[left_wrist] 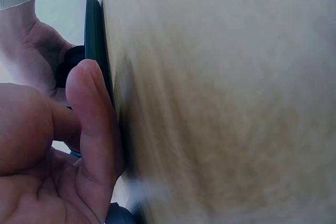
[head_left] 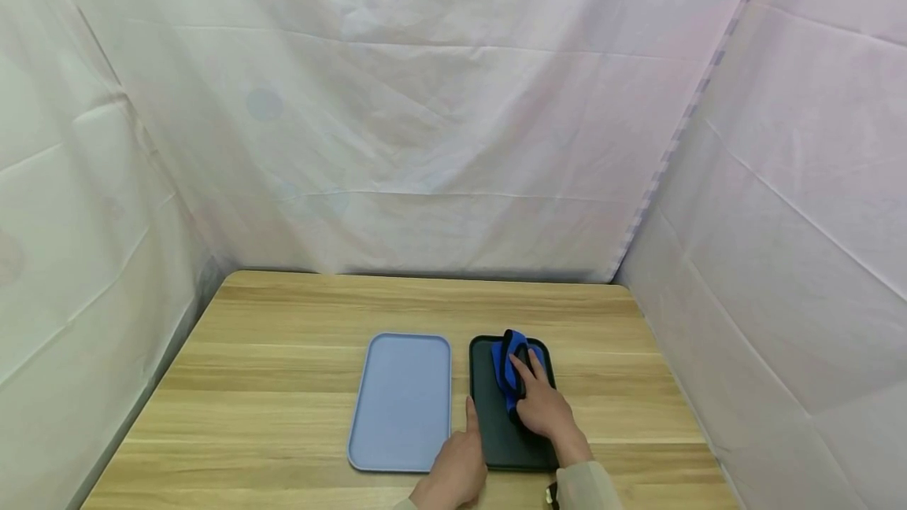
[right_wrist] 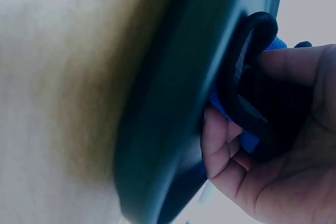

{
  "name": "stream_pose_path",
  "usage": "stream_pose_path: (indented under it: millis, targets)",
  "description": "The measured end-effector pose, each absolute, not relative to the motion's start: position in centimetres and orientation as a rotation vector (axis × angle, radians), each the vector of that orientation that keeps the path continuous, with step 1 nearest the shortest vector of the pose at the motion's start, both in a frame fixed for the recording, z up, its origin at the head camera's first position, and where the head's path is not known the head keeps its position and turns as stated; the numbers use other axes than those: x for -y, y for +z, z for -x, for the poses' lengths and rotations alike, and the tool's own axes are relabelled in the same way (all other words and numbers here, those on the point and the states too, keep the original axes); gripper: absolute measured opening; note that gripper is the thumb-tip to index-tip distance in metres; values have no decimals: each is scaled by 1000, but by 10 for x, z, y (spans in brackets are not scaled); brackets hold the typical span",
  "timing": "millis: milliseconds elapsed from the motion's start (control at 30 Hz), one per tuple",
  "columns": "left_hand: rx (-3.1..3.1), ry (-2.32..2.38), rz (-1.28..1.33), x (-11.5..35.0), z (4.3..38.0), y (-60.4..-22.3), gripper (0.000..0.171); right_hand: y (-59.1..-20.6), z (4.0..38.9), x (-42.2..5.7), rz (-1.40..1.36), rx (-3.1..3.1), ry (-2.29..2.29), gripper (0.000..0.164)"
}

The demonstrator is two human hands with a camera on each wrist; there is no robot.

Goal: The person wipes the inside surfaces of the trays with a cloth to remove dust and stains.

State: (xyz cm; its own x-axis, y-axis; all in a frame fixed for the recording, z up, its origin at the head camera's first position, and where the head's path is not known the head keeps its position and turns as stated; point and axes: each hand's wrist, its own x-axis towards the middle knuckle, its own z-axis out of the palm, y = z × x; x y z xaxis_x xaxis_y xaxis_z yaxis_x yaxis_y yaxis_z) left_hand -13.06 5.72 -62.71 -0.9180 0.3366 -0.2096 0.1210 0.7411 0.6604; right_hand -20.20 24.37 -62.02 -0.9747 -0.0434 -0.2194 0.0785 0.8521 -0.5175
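Note:
A blue cloth with black edging lies bunched and folded on the dark green tray. My right hand presses it down, two fingers spread over its folds. In the right wrist view, thumb and fingers curl around the cloth just above the tray's rim. My left hand lies at the green tray's lower left side, its index finger pointing along the rim. In the left wrist view, a straight finger of the left hand stands right at the tray's edge.
A light blue tray lies flat to the left of the green one, a narrow strip of wooden table between them. White fabric walls enclose the table at the back and both sides.

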Motion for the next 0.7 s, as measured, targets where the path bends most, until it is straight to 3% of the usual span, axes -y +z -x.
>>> stream_pose_path:
  millis: [700]
  targets:
    - [-2633, 994, -339, -59, 130, -625, 96, -622, 179, -229, 11, -2814, -821, 85]
